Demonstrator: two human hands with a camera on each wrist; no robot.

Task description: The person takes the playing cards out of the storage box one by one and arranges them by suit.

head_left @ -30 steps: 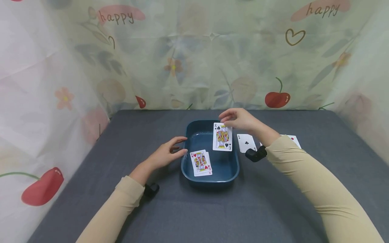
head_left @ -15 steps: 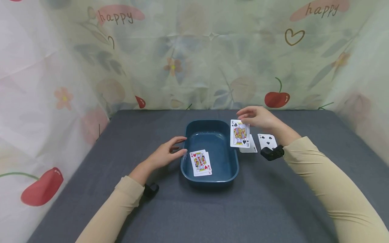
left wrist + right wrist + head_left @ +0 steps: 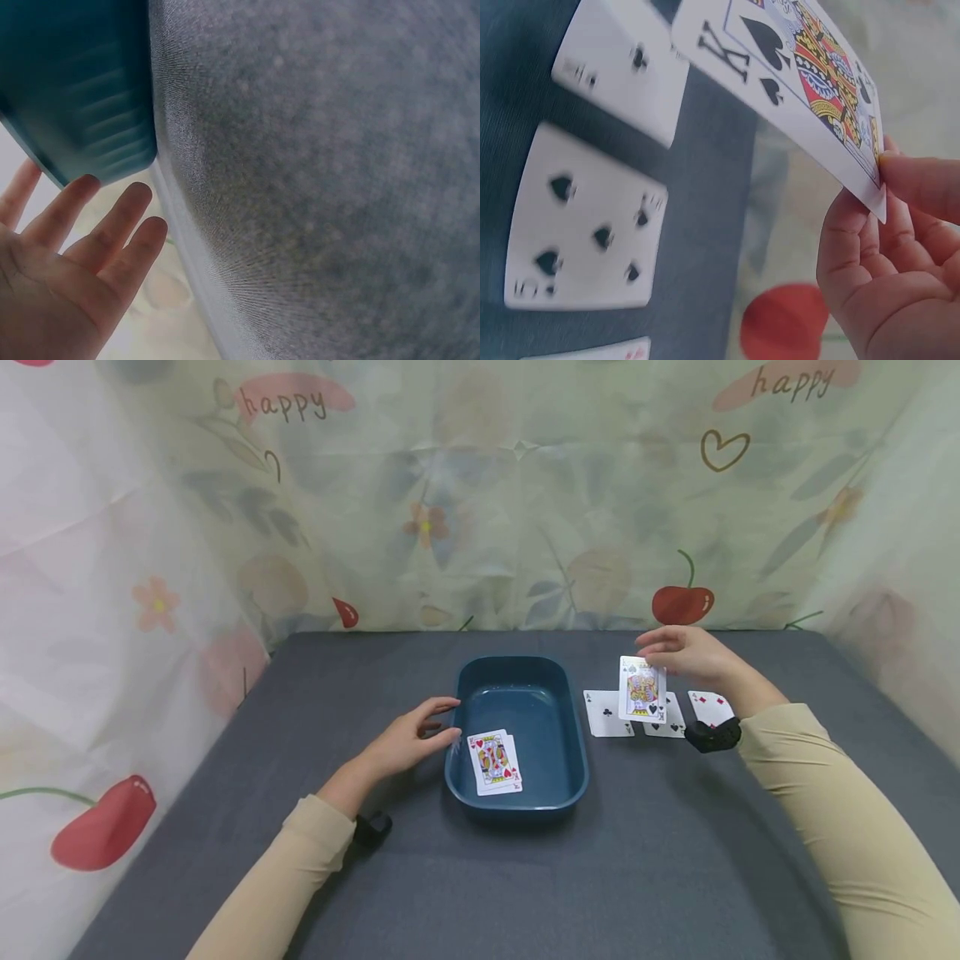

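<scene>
My right hand (image 3: 693, 658) pinches a king of spades (image 3: 642, 693) by its far edge, thumb on the face and fingers behind. The card is held above a row of face-up cards: an ace of clubs (image 3: 603, 714), a five of spades (image 3: 592, 232) and a red diamonds card (image 3: 705, 707). The raised card partly covers the first two in the head view. My left hand (image 3: 411, 739) is spread at the left wall of a dark blue tray (image 3: 551, 768), fingertips at its rim. Inside the tray, a king of hearts (image 3: 493, 758) lies over at least one other card.
A dark grey cloth (image 3: 480, 893) covers the table. Behind it hangs a patterned curtain (image 3: 517, 527), with pale fabric at both sides. Each wrist wears a black strap mount, the right one (image 3: 712, 737) just in front of the diamonds card.
My right hand has carried the king of spades rightward, from above the tray, past the ace of clubs, to between the ace and the five. My left hand stays at the tray.
</scene>
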